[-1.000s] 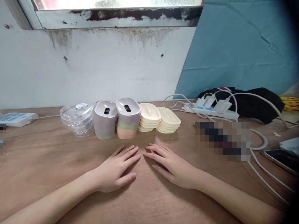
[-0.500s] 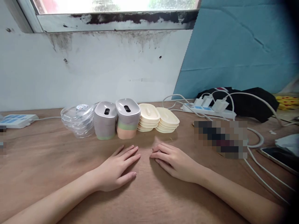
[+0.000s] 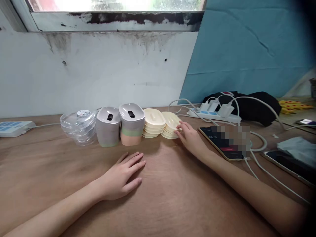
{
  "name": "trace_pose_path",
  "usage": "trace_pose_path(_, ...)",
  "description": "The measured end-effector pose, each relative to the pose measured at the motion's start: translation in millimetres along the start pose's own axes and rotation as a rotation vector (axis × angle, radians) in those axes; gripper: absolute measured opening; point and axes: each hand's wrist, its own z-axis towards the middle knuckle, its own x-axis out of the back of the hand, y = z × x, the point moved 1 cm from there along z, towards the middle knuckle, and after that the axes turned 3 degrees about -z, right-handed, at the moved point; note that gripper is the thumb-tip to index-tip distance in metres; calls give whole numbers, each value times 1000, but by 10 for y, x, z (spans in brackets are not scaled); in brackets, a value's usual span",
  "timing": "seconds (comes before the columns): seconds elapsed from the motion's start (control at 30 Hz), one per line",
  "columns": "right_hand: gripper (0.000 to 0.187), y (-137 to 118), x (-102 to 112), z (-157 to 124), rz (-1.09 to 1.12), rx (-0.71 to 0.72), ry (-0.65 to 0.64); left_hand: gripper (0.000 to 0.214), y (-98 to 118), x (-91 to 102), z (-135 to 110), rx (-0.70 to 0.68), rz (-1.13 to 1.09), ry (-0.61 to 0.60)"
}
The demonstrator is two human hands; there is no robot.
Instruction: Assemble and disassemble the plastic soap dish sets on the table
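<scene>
Left hand [image 3: 124, 176]: palm down on the wooden table [image 3: 158, 204], fingers spread, nothing grasped. Right hand [image 3: 191, 141]: extended farther forward than the left, thumb and fingertips at the near right edge of the right cream stack [image 3: 170, 119], made up of shallow lid-like pieces. Whether the fingers pinch a piece or only touch the rim, cannot tell; the stack stands on the table.

Left cream stack [image 3: 154, 118]: just left of the right stack, beyond the right hand's fingertips. Two grey-topped containers, the taller [image 3: 132, 123] and the shorter [image 3: 108, 130], stand upright side by side directly beyond the left hand; each top has a dark oval slot. Clear plastic stack [image 3: 78, 126]: beyond the left hand and to its left, beside the shorter container. Phone [image 3: 212, 140]: lies right of the right hand, partly pixelated. Power strip [image 3: 233, 118] with plugged-in chargers: beyond the right hand, to its right.
</scene>
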Motion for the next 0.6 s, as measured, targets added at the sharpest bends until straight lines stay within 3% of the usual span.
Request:
trace_pose_path(0.2, 13, 11, 50, 9, 60, -8, 80, 50, -2, 4, -1, 6, -6, 1)
trace_pose_path(0.37, 18, -46, 337, -38, 115, 51, 191, 51, -21, -4, -21, 0, -104, 34)
trace_pose_path(0.47, 28, -247, 481, -169, 176, 241, 27, 55, -66, -4, -36, 42, -340, 170)
trace_pose_path(0.6, 30, -597, 492, -349, 271, 585, -381, 55, -132, 17, -74, 105, -757, 534)
